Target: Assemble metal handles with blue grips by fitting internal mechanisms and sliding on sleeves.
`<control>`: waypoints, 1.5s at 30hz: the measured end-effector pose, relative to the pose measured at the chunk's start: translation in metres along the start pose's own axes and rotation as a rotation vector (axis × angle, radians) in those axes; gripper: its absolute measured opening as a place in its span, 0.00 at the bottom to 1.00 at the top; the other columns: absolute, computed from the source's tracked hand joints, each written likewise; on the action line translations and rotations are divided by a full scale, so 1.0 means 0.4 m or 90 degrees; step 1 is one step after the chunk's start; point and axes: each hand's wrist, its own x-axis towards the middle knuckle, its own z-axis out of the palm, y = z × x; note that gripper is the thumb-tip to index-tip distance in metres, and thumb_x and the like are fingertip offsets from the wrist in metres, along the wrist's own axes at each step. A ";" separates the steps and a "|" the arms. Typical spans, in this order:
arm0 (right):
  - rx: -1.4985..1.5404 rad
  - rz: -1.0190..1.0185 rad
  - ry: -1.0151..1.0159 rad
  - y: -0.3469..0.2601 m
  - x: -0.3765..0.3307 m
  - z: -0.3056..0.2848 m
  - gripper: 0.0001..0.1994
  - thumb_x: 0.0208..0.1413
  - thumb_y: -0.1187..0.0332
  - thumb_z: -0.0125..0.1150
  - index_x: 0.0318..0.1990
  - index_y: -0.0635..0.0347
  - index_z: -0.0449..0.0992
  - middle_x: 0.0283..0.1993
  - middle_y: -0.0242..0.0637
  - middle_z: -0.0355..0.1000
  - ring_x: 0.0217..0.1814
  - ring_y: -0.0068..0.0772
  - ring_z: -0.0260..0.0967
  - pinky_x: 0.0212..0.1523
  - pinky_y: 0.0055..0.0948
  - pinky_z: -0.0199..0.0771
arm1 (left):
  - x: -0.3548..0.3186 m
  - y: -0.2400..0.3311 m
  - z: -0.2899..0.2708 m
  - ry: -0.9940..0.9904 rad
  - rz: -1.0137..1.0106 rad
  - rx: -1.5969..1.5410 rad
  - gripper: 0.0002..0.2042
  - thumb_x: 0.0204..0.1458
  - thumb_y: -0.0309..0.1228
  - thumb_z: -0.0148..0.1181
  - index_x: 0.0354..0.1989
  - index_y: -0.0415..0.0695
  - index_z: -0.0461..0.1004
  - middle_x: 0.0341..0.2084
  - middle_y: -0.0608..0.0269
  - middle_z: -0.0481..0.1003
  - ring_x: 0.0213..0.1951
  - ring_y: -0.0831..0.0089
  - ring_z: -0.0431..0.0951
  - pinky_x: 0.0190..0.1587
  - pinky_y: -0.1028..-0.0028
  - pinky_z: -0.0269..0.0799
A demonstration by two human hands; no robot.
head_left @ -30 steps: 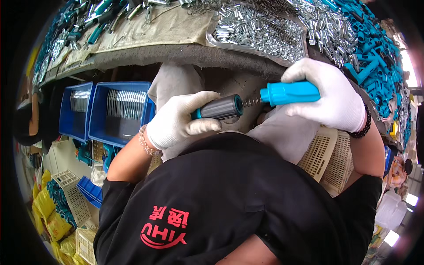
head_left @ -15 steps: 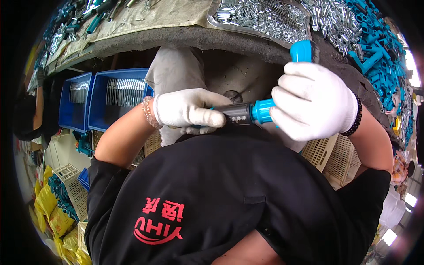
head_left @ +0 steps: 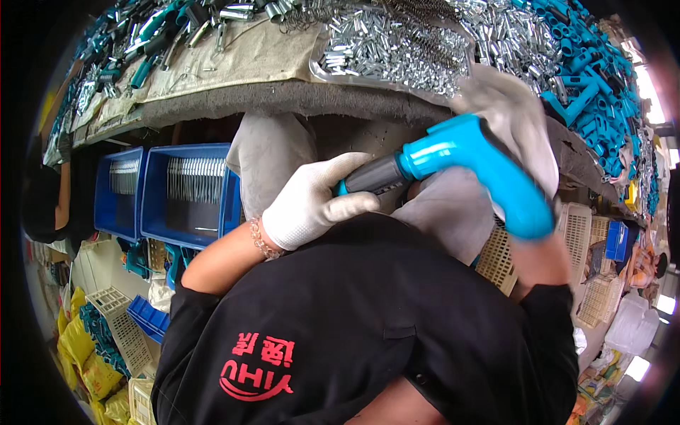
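Observation:
In my gloved left hand (head_left: 312, 202) is the black ribbed collar (head_left: 375, 176) of a teal pistol-shaped tool (head_left: 489, 166). Thumb and fingers wrap round the collar, and the teal body and angled grip point off to the right. Behind the grip my gloved right hand (head_left: 506, 106) reaches up to the bench edge beside the metal parts. It is smeared by motion and partly covered by the tool, so its fingers cannot be made out. Small silver metal pieces (head_left: 386, 49) lie in a clear shallow tray (head_left: 319, 69) ahead.
Teal plastic housings (head_left: 591, 92) are heaped on the bench's right, beside silver tubes (head_left: 513, 35). The bench edge (head_left: 283, 99) is covered in grey cloth. Blue bins (head_left: 188, 151) with metal rods stand below left. Beige plastic crates (head_left: 496, 261) sit at lower right.
My right hand has left the front of the tool and moved up behind it to the bench edge. The teal grip has swung down to the right. My left hand keeps the collar.

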 end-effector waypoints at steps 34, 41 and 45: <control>0.015 -0.336 0.192 0.195 -0.011 -0.035 0.20 0.65 0.58 0.49 0.56 0.60 0.77 0.62 0.47 0.72 0.78 0.53 0.50 0.78 0.48 0.36 | 0.081 -0.003 0.003 -0.244 0.055 0.107 0.30 0.48 0.48 0.73 0.53 0.38 0.74 0.37 0.46 0.79 0.40 0.51 0.81 0.44 0.66 0.76; 0.396 -0.100 0.067 0.044 -0.052 -0.024 0.24 0.69 0.56 0.45 0.63 0.64 0.70 0.68 0.46 0.67 0.79 0.50 0.48 0.74 0.43 0.49 | 0.090 -0.001 -0.005 -0.252 -0.011 0.013 0.31 0.49 0.45 0.73 0.55 0.34 0.73 0.37 0.45 0.80 0.39 0.61 0.83 0.44 0.67 0.77; 0.112 -0.153 0.247 0.159 -0.039 -0.035 0.23 0.68 0.57 0.46 0.62 0.63 0.72 0.69 0.45 0.66 0.79 0.51 0.47 0.74 0.46 0.47 | 0.115 -0.010 -0.048 -0.206 -0.198 -0.306 0.29 0.51 0.41 0.73 0.55 0.33 0.73 0.41 0.57 0.81 0.43 0.70 0.80 0.47 0.68 0.75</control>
